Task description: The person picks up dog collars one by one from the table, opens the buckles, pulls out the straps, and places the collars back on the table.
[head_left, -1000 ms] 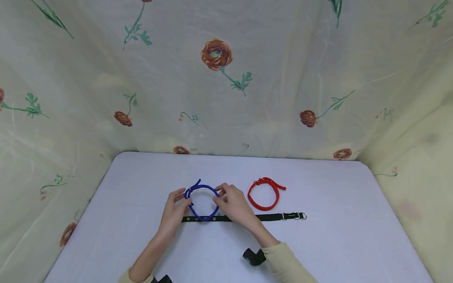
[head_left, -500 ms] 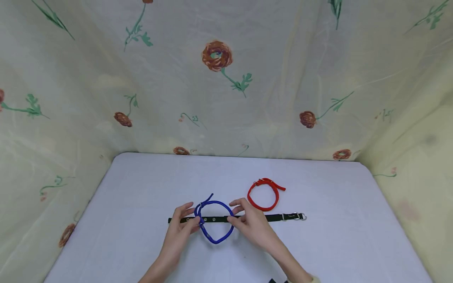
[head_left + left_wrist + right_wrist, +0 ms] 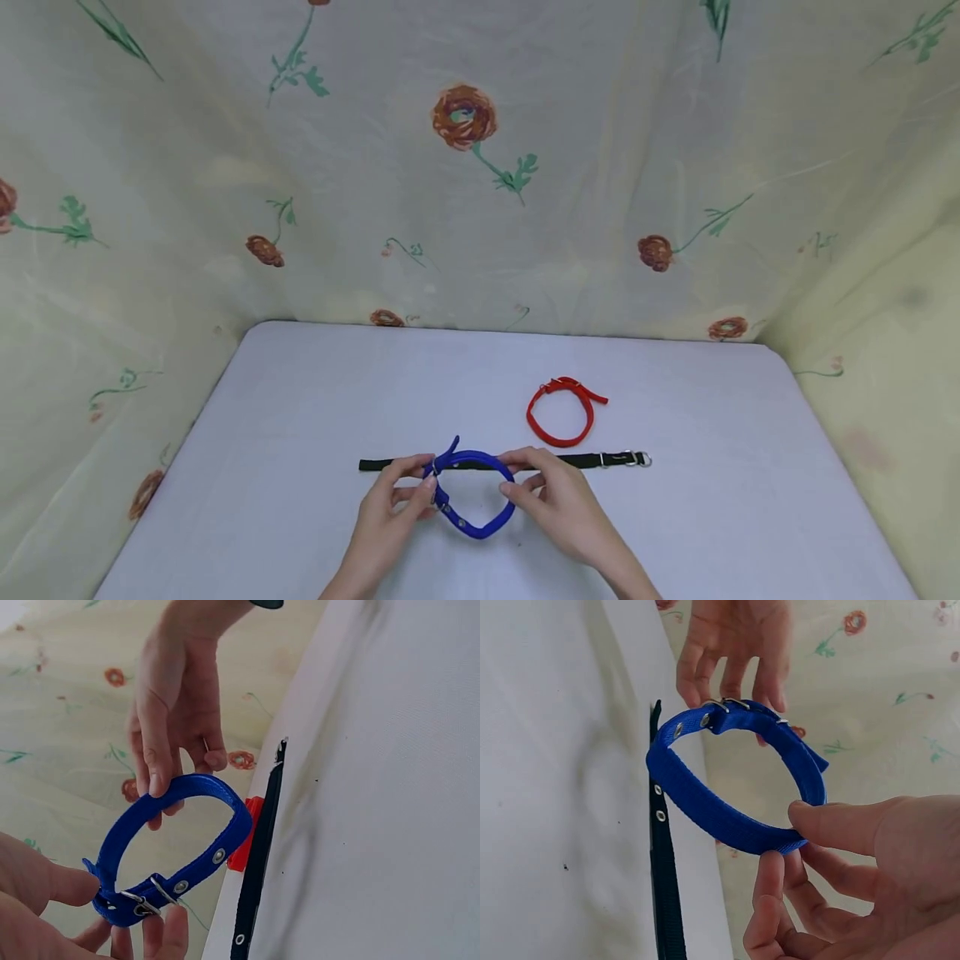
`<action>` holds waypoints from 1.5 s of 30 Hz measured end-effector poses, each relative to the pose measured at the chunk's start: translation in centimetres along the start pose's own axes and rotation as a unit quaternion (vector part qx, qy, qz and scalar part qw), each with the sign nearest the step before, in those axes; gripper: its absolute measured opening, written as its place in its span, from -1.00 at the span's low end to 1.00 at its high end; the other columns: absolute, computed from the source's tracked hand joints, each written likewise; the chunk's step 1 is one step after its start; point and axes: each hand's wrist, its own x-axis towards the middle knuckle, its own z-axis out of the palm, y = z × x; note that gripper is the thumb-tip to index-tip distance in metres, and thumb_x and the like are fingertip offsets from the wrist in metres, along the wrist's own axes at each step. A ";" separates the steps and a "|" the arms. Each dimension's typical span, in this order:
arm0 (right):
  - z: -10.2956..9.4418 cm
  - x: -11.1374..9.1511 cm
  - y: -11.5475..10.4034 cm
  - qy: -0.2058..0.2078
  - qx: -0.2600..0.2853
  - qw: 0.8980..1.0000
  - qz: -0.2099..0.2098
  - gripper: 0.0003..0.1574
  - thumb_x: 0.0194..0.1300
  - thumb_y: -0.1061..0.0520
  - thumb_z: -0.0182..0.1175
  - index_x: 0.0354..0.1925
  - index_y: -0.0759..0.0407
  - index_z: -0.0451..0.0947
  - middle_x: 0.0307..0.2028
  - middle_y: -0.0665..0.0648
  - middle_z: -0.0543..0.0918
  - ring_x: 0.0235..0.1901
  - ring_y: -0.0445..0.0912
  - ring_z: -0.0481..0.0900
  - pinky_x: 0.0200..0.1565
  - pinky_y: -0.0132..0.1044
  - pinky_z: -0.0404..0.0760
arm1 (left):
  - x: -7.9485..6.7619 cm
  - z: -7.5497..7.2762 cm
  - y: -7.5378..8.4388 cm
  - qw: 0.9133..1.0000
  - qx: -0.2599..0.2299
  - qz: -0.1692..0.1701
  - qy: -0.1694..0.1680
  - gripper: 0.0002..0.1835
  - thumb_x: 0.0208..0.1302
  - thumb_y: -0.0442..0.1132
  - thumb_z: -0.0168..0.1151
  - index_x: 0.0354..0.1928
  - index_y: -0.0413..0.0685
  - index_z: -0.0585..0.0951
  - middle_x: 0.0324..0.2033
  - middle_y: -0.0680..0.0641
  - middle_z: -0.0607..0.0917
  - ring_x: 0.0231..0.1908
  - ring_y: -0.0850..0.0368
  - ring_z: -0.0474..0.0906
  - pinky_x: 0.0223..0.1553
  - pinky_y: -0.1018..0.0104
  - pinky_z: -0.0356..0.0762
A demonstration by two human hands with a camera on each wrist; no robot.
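Note:
A blue buckled collar (image 3: pixel 480 531), closed into a loop, is held up off the table between both hands. My left hand (image 3: pixel 390 508) pinches it near the metal buckle (image 3: pixel 142 901), thumb on one side and fingers on the other. On the opposite side of the loop, my right hand (image 3: pixel 558 500) pinches the plain band between thumb and fingers. Metal eyelets (image 3: pixel 218 856) show along the strap, and its loose tail (image 3: pixel 456 443) sticks up past the buckle. Behind the loop a black collar (image 3: pixel 375 465) lies stretched straight on the table, partly hidden by the hands.
A red collar (image 3: pixel 561 442), buckled into a ring, lies on the white table (image 3: pixel 300 392) behind the right end of the black one. A floral curtain (image 3: pixel 360 167) hangs around the table's back and sides.
Both hands have brought the blue collar toward me and a little to the right, from over the black collar to in front of it. The red and black collars have stayed put.

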 end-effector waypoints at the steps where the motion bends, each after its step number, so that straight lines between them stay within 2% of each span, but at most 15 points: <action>1: -0.1 0.0 0.0 0.001 -0.002 1.000 -0.002 -0.67 0.42 0.10 0.46 0.13 0.00 0.72 -0.01 0.05 0.82 -0.24 -0.24 0.66 -0.18 -0.44 0.61 | 0.0 0.0 0.0 1.000 0.001 0.003 0.000 -0.58 0.60 -0.16 0.27 0.38 -0.12 0.56 0.18 -0.23 0.59 -0.02 0.08 0.72 -0.07 0.29 0.81; 6: -0.5 0.0 0.0 -0.003 0.001 1.000 -0.004 -0.66 0.41 0.10 0.47 0.12 -0.01 0.72 -0.01 0.07 0.82 -0.22 -0.22 0.65 -0.20 -0.42 0.57 | 0.3 0.0 -0.1 1.000 0.011 0.024 -0.003 -0.62 0.60 -0.12 0.28 0.28 -0.18 0.61 0.14 -0.26 0.66 -0.07 0.08 0.73 -0.09 0.34 0.80; 11: -0.5 0.0 0.1 -0.004 -0.007 1.000 -0.003 -0.67 0.41 0.10 0.47 0.11 -0.01 0.71 -0.03 0.08 0.80 -0.21 -0.20 0.65 -0.20 -0.43 0.59 | 0.5 0.0 0.0 0.997 0.048 0.061 0.000 -0.67 0.58 -0.10 0.30 0.19 -0.15 0.64 0.07 -0.23 0.74 -0.09 0.11 0.77 -0.11 0.38 0.78; 17: -0.3 -0.1 -0.1 -0.013 -0.031 0.999 -0.014 -0.70 0.43 0.04 0.46 0.09 -0.07 0.70 -0.07 -0.04 0.75 -0.13 -0.18 0.62 -0.10 -0.33 0.60 | 0.5 0.4 0.1 0.985 0.116 0.124 0.013 -0.77 0.57 -0.09 0.31 0.08 -0.04 0.68 -0.06 -0.10 0.81 -0.12 0.16 0.76 -0.08 0.39 0.72; 20: -0.3 -0.1 -0.5 -0.024 -0.036 0.999 -0.027 -0.73 0.45 -0.01 0.44 0.08 -0.12 0.70 -0.07 -0.10 0.76 -0.08 -0.16 0.63 -0.04 -0.25 0.60 | 0.4 0.7 0.3 0.979 0.134 0.151 0.005 -0.79 0.59 -0.07 0.29 0.07 0.01 0.68 -0.04 -0.05 0.80 -0.09 0.16 0.75 -0.06 0.40 0.72; 23: -0.4 -0.2 -0.9 -0.038 -0.030 0.998 -0.039 -0.71 0.46 -0.08 0.42 0.09 -0.12 0.68 -0.08 -0.12 0.77 -0.06 -0.15 0.65 -0.04 -0.26 0.59 | 0.2 1.1 0.6 0.975 0.145 0.167 -0.007 -0.77 0.60 -0.02 0.27 0.07 0.03 0.69 -0.03 -0.02 0.79 -0.07 0.16 0.74 -0.05 0.41 0.73; 28: -0.3 -0.4 -1.1 -0.060 -0.012 0.997 -0.056 -0.59 0.50 -0.20 0.36 0.17 -0.09 0.64 -0.05 -0.08 0.80 -0.02 -0.12 0.70 -0.06 -0.38 0.62 | -0.3 1.7 0.8 0.969 0.159 0.187 -0.023 -0.70 0.60 0.07 0.24 0.08 0.05 0.69 -0.02 0.01 0.78 -0.07 0.16 0.73 -0.06 0.41 0.72; 33: -0.1 -0.5 -1.2 -0.070 0.004 0.995 -0.077 -0.68 0.54 -0.21 0.31 0.11 -0.14 0.64 -0.02 -0.07 0.82 -0.03 -0.14 0.73 -0.03 -0.42 0.68 | -0.5 2.2 1.0 0.964 0.157 0.211 -0.023 -0.75 0.57 0.02 0.30 0.07 0.08 0.72 -0.03 0.00 0.80 -0.11 0.21 0.74 -0.11 0.41 0.73; 36: -0.1 -0.6 -1.3 -0.068 0.010 0.994 -0.080 -0.70 0.54 -0.19 0.31 0.09 -0.13 0.64 -0.02 -0.06 0.82 -0.02 -0.16 0.75 -0.01 -0.44 0.69 | -0.6 2.4 1.1 0.963 0.156 0.220 -0.015 -0.80 0.55 -0.04 0.34 0.06 0.08 0.74 -0.05 -0.01 0.82 -0.14 0.24 0.74 -0.13 0.40 0.74; 45: 0.1 -0.9 -1.4 -0.054 0.028 0.996 -0.068 -0.69 0.53 -0.23 0.31 0.13 -0.24 0.63 -0.06 -0.07 0.82 -0.07 -0.19 0.75 -0.01 -0.42 0.67 | -0.6 2.3 1.4 0.960 0.163 0.227 0.023 -0.80 0.43 -0.01 0.45 -0.04 0.11 0.81 -0.16 0.07 0.88 -0.22 0.32 0.75 -0.15 0.43 0.74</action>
